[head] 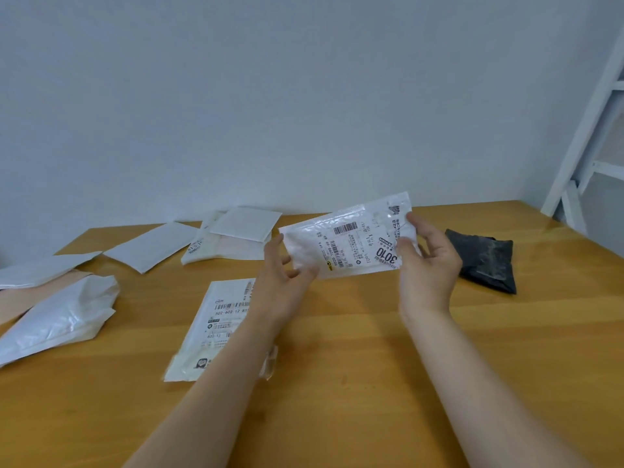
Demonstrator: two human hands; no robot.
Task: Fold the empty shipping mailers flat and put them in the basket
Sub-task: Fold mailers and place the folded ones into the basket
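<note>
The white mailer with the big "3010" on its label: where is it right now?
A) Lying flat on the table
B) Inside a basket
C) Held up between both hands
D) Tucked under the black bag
C: the white mailer is lifted above the table, with the left hand gripping one end and the right hand pinching the other.

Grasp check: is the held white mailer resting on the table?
No, left hand and right hand hold the white mailer above the table.
</note>
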